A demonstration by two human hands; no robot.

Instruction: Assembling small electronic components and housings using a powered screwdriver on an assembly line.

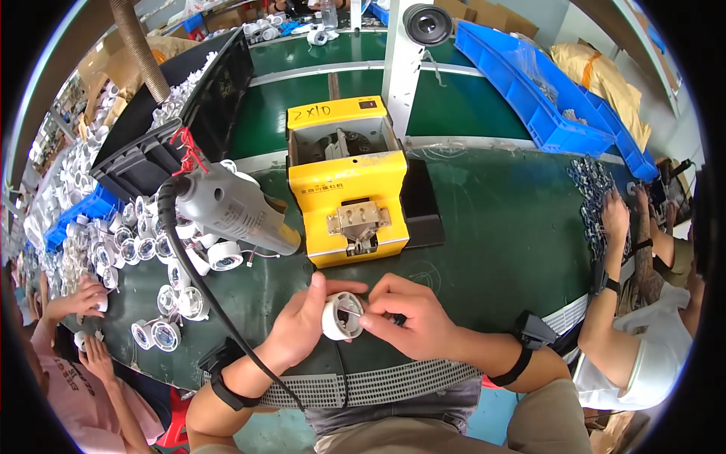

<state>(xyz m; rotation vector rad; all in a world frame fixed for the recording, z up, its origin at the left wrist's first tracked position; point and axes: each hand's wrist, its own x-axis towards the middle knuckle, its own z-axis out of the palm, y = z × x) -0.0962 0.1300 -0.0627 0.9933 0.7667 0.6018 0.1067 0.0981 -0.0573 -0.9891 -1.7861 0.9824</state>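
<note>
My left hand [299, 321] is closed around a white round housing [330, 321], holding it just above the near edge of the green table. The housing is ring-shaped, and its open side faces my right hand [412, 316]. My right fingers pinch together at that opening, with a thin pale piece reaching inside. A small dark object shows within the right grip; its kind is hard to make out. Below the housing hangs a thin black cable [342, 371]. Just beyond my hands stands a yellow bench machine [348, 181] with a metal block on its front.
A grey cylindrical power tool [234, 208] with a black cord [200, 284] leans left of the machine. White round parts [166, 333] cluster at left, near a black crate [136, 163]. Blue bins [560, 136] stand far right. People work on both sides.
</note>
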